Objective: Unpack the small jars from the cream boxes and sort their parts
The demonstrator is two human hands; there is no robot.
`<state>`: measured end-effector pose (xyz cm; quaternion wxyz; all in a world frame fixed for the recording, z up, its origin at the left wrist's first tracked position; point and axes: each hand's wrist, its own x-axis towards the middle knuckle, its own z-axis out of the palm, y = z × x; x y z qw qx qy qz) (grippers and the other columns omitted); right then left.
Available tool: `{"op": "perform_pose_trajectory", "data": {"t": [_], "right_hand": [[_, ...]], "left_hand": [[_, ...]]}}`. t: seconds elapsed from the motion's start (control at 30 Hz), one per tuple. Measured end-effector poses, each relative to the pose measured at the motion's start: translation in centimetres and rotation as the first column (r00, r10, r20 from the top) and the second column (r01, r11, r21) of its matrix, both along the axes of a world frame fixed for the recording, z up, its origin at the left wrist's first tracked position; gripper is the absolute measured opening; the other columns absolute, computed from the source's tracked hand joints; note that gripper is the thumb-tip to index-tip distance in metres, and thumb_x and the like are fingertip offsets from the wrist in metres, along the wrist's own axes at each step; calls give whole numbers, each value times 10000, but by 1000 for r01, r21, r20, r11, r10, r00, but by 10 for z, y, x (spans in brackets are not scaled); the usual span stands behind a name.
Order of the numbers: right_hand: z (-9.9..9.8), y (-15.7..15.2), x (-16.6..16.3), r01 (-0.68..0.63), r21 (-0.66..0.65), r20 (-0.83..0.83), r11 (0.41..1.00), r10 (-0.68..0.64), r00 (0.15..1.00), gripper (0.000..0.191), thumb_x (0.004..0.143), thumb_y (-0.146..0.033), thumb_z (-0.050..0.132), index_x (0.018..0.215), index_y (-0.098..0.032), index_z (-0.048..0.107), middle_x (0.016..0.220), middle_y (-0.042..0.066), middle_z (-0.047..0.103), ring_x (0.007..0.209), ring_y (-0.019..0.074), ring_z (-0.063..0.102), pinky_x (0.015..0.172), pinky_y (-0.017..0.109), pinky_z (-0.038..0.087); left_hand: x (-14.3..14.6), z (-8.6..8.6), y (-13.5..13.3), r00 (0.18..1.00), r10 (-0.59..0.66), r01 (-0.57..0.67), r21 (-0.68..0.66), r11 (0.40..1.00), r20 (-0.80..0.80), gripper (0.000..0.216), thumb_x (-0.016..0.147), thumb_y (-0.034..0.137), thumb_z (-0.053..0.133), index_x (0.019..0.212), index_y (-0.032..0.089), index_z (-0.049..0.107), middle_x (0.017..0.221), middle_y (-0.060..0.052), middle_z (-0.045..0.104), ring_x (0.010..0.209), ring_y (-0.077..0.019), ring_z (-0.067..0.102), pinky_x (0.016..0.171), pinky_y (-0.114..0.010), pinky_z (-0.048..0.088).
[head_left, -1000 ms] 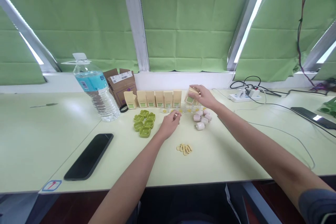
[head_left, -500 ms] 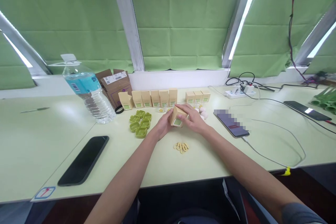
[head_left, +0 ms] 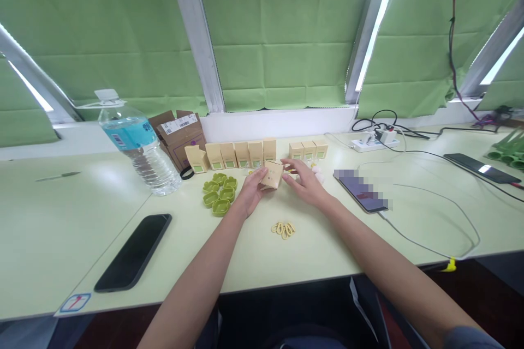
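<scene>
A small tan cardboard box (head_left: pixel 273 175) is held above the table in my left hand (head_left: pixel 252 192), thumb on its near face and fingers underneath. It is tilted, with one plain face turned up toward me. My right hand (head_left: pixel 305 182) is just right of the box, thumb and fingers apart; whether a fingertip touches the box edge I cannot tell. Several green flower-like and square cups (head_left: pixel 220 196) lie left of my left hand. Several small yellow loops (head_left: pixel 283 229) lie nearer to me. Pale rounded pieces (head_left: pixel 316 174) are partly hidden behind my right hand.
Several similar tan boxes (head_left: pixel 249 154) stand in a row at the back, and more boxes (head_left: pixel 308 150) are to their right. A water bottle (head_left: pixel 141 147), brown carton (head_left: pixel 184 139), black phone (head_left: pixel 134 252), another phone (head_left: pixel 362 191) with a cable, and power strip (head_left: pixel 373 144) surround the work area.
The box has turned in my left hand, so its green-marked face no longer shows and a plain face does. My right hand has let go and shifted slightly right.
</scene>
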<state>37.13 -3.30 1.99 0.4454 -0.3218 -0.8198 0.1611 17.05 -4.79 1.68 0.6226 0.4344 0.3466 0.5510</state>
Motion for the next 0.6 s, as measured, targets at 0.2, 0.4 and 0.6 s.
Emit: {"op": "perform_pose_trajectory", "data": {"t": [0.2,0.4,0.6], "right_hand": [[-2,-2,-2,-23,-81,-37,996,20,999,568,951,-514,549,1458,-303,405,1404,128,500,1084,238,643,958,450,539],[-6,-1,-2,-42,-86,73,995,49,996,862,881,-568,633,1586,-307,211,1483,147,478,1305,316,519,1049,514,476],[-7,0,-2,7,-107,182,994,13,983,927,865,-625,622,1603,-296,168,1500,148,471,1380,341,451,1113,522,397]], "left_hand": [[0,2,0,996,84,-83,20,996,-44,522,776,392,786,1194,204,535,1181,-100,656,1015,-193,652,878,-375,553],[3,1,-1,978,117,-107,71,992,-170,536,696,422,835,979,214,431,1120,-71,671,904,-170,674,850,-380,545],[6,3,-4,950,109,-68,149,986,-291,521,656,461,842,764,184,415,1000,-38,647,832,-151,643,757,-311,542]]}}
